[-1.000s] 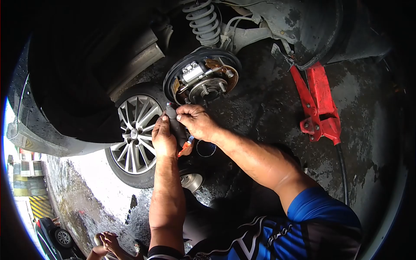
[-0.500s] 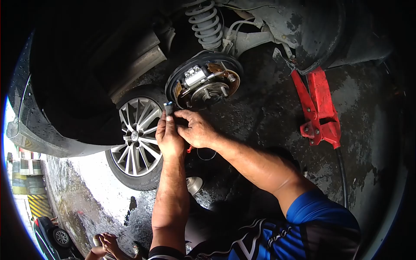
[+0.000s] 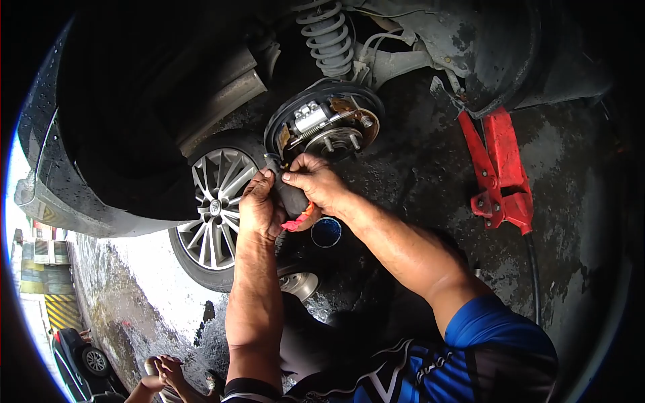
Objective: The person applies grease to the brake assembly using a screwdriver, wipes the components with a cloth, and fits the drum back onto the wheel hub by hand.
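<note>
My left hand (image 3: pixel 259 201) is closed, thumb up, around a small dark grey part (image 3: pixel 272 162) whose kind I cannot make out. Beside it, my right hand (image 3: pixel 317 183) pinches thumb and fingers together at the part's right side; what exactly lies in that pinch is hidden. Both hands are just below an exposed drum brake assembly (image 3: pixel 326 124). It shows a silver wheel cylinder (image 3: pixel 309 117), a spring, and a hub with studs. Under my hands lies a dark thing with a red-orange edge (image 3: pixel 300 218), partly covered.
A wheel (image 3: pixel 216 207) leans at left under the car body. A round tub with blue contents (image 3: pixel 326 232) and a metal drum-like piece (image 3: pixel 300 285) are below. A red jack (image 3: pixel 500 174) stands right, a coil spring (image 3: pixel 327 40) above. Another person's hands (image 3: pixel 168 373) show bottom left.
My left hand has turned and lowered slightly, and the part's bluish tip no longer shows. My right hand has shifted right and up. The blue contents of the tub and the red-orange edge show more.
</note>
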`<state>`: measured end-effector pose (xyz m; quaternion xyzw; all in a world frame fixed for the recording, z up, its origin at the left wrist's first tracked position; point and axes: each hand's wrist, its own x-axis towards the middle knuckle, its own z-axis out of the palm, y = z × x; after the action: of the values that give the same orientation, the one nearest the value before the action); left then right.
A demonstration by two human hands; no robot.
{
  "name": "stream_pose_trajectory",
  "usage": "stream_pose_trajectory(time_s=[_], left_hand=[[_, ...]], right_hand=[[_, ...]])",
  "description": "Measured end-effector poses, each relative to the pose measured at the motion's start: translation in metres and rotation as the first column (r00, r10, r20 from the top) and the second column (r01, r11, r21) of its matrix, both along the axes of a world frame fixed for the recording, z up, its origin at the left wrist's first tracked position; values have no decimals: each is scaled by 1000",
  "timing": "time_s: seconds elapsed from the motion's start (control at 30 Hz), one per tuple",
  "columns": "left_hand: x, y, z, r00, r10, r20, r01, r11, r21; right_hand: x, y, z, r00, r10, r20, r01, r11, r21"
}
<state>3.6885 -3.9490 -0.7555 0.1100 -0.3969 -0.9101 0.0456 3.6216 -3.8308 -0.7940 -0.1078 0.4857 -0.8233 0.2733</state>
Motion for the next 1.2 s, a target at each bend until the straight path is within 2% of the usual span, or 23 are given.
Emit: stream_pose_trajectory(time_s=[0.1, 0.13, 0.2, 0.23, 0.27, 0.33, 0.37, 0.4, 0.43, 0.53, 0.6, 0.67, 0.9, 0.97, 1.0, 1.07, 1.2], left_hand=[[-8, 1, 0, 996, 54, 66, -50, 997, -59], [-11, 1, -3, 996, 51, 69, -47, 997, -59], [-18, -2, -12, 982, 183, 37, -166, 946, -279], [-24, -3, -9, 966, 253, 45, -201, 852, -484], [-29, -1, -6, 939, 344, 10, -238, 671, -703], [-38, -2, 6, 925, 378, -44, -210, 409, -888], [-42, -2, 12, 925, 377, -43, -208, 408, -889], [-45, -1, 17, 917, 379, -122, -159, 69, -985], [-47, 0, 21, 915, 353, -197, -98, -279, -955], [-57, 0, 26, 944, 295, -145, -55, -292, -955], [-63, 4, 27, 935, 333, -121, -7, -326, -945], [-69, 2, 24, 939, 339, -59, 80, -381, -921], [-77, 15, 33, 886, 464, -23, 146, -326, -934], [-79, 19, 32, 867, 495, -60, 121, -326, -937], [-80, 19, 32, 868, 493, -60, 121, -328, -937], [-81, 19, 33, 874, 480, -82, 110, -360, -926], [-84, 17, 30, 899, 424, -107, 68, -377, -924]], right_hand=[[2, -9, -6, 959, -219, -182, 248, 956, 157], [3, -9, -6, 958, -221, -180, 250, 955, 158], [4, -9, -4, 819, -295, -492, 417, 895, 158], [3, -7, -3, 842, -192, -505, 359, 897, 257], [6, -8, -5, 844, -191, -502, 356, 899, 257], [11, -14, -4, 834, -198, -515, 340, 919, 198], [12, -15, -2, 883, -86, -461, 223, 942, 251], [16, -9, -2, 906, -7, -424, 151, 939, 308], [17, -11, -6, 914, 19, -406, 115, 946, 304], [15, -13, -11, 912, 41, -409, 100, 943, 317], [14, -7, -7, 905, 31, -423, 126, 933, 338], [14, 5, 14, 897, 149, -416, 98, 851, 515], [4, 2, -8, 894, 75, -442, 97, 930, 353], [4, 9, 1, 926, 115, -360, 28, 929, 370], [4, 12, 5, 926, 113, -360, 30, 929, 369], [4, 17, 10, 889, 65, -454, 143, 901, 410], [2, 23, 13, 888, 44, -458, 155, 909, 387]])
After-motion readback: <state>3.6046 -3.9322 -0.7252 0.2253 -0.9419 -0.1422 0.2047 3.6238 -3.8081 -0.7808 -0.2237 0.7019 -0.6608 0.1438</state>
